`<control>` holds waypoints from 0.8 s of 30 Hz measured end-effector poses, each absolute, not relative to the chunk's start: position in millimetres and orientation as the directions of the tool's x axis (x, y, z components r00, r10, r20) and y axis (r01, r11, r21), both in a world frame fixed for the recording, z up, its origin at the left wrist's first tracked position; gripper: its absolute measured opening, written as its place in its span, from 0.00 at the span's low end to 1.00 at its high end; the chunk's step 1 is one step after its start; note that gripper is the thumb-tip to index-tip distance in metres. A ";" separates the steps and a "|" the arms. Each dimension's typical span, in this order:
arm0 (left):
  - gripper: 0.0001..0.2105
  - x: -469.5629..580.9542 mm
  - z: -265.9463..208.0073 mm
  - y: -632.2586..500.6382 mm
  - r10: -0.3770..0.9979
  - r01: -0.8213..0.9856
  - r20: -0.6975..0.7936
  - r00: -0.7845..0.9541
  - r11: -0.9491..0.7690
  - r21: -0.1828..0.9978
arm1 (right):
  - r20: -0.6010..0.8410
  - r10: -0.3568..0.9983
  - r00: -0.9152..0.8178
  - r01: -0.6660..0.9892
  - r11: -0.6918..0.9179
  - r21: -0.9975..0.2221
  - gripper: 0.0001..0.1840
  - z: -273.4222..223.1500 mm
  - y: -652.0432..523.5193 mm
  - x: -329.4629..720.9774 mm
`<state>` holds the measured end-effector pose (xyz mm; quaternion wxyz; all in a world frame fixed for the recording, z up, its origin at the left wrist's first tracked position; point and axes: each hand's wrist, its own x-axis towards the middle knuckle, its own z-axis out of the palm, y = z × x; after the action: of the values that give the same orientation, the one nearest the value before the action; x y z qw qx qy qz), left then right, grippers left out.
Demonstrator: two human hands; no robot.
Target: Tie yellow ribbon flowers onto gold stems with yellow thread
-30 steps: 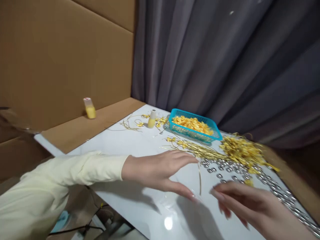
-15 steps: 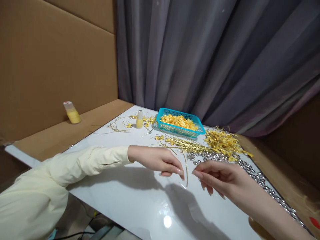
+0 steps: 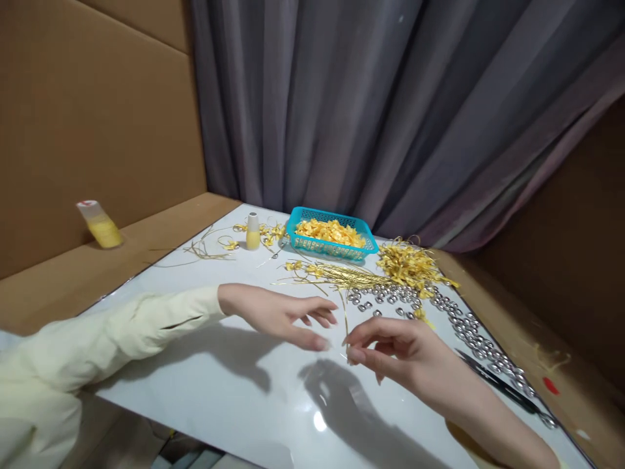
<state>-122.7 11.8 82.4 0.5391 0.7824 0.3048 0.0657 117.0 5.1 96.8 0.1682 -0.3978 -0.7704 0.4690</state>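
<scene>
At seven o'clock, left hand [image 3: 273,315] spread; five o'clock, right hand [image 3: 407,352] curled at metallic gold strand [image 3: 346,319], pinch unclear.

loose, creased cream sleeve [image 3: 127,329]

Single head cam here, looking forward and down from the wearer's own spot (basically their head height) across the white worktop [image 3: 209,397]. Left hand [image 3: 276,316] and right hand [image 3: 410,352] are fairly near it, grey curtain [image 3: 332,117] farthest off.
</scene>
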 end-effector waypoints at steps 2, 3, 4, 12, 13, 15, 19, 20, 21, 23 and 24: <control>0.39 -102.6 75.5 16.0 0.511 0.271 -0.171 0.842 -0.127 0.954 | -0.098 0.757 -0.646 0.444 0.269 -0.855 0.07 98.4 1.8 114.4; 0.37 -92.0 72.3 17.4 0.493 0.204 -0.143 0.858 -0.072 0.976 | -0.093 0.750 -0.655 0.437 0.275 -0.856 0.07 99.4 0.6 114.0; 0.35 -82.0 69.1 18.2 0.467 0.146 -0.125 0.876 -0.007 0.989 | -0.094 0.744 -0.662 0.431 0.275 -0.860 0.06 100.3 -0.4 114.3; 0.24 -56.8 42.2 15.0 0.415 0.103 -0.225 0.881 0.296 0.950 | -0.021 0.863 -0.504 0.509 0.278 -0.815 0.03 85.6 -3.5 132.5; 0.23 -57.2 38.5 15.1 0.434 0.078 -0.224 0.873 0.328 0.941 | -0.004 0.873 -0.487 0.507 0.280 -0.815 0.03 81.7 -3.8 134.0; 0.21 -57.6 31.7 15.4 0.472 0.036 -0.228 0.852 0.380 0.924 | 0.035 0.883 -0.468 0.495 0.295 -0.817 0.03 74.1 -3.8 136.1; 0.20 -57.9 23.0 16.3 0.529 0.024 -0.258 0.808 0.408 0.913 | 0.114 0.888 -0.446 0.478 0.344 -0.808 0.05 60.6 -2.3 137.5; 0.19 -58.3 21.9 16.7 0.542 0.024 -0.265 0.798 0.411 0.911 | 0.136 0.888 -0.440 0.472 0.358 -0.806 0.05 57.7 -1.9 137.6; 0.19 -58.7 21.0 17.1 0.553 0.022 -0.271 0.788 0.414 0.910 | 0.158 0.887 -0.434 0.466 0.371 -0.803 0.06 54.9 -1.4 137.7; 0.19 -60.0 19.2 18.0 0.569 0.018 -0.282 0.772 0.425 0.905 | 0.206 0.885 -0.418 0.459 0.402 -0.792 0.06 49.9 -0.7 138.1; 0.19 -60.6 18.1 18.5 0.574 0.014 -0.286 0.767 0.431 0.902 | 0.229 0.884 -0.408 0.461 0.416 -0.784 0.06 47.7 -0.4 138.4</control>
<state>-60.6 18.5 18.1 0.7937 0.5035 0.2922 0.1765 138.4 -0.4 47.7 0.3279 -0.4339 -0.7749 0.3220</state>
